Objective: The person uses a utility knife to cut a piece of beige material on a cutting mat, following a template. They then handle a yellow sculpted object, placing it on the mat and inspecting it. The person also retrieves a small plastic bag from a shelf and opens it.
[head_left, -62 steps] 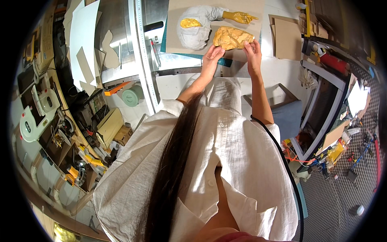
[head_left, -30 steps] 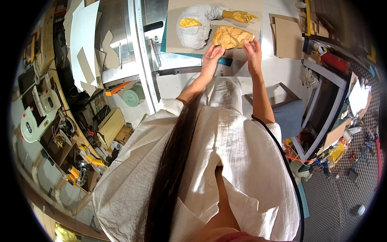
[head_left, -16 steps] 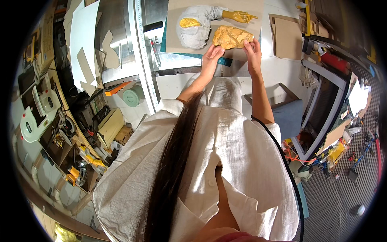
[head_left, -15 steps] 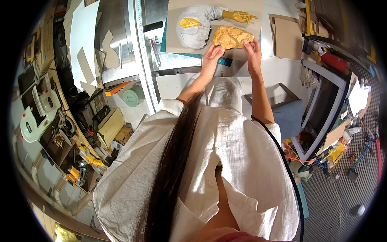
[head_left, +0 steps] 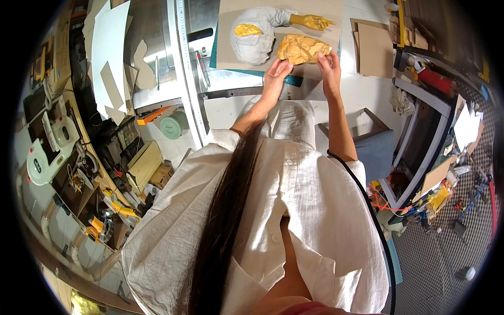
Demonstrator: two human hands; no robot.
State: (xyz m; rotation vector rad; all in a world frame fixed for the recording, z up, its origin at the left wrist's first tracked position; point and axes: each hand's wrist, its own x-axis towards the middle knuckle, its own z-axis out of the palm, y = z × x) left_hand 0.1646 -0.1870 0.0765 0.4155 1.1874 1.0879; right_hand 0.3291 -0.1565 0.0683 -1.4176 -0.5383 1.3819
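Observation:
Between my two hands is a rough, golden-ochre piece shaped like a lump of rock (head_left: 302, 49), over a brown board (head_left: 227, 50). My left hand (head_left: 276, 75) grips its lower left edge, thumb on the near side. At its right end my right hand (head_left: 329, 69) pinches it between thumb and fingers; a small white spot shows there. Just left of the piece lies a grey-white sculpted figure (head_left: 253, 44) with a yellow patch on it. Its sleeve-like arm ends in a golden sculpted hand (head_left: 313, 21) with a finger pointing right.
A green cutting mat (head_left: 294, 81) shows under the board. A long metal ruler rail (head_left: 185, 68) runs along the left, with a cutter knife (head_left: 202, 68) beside it. White sheets (head_left: 110, 52) and card pieces lie farther left. Brown boards (head_left: 374, 50) and a grey metal frame (head_left: 428, 92) stand right.

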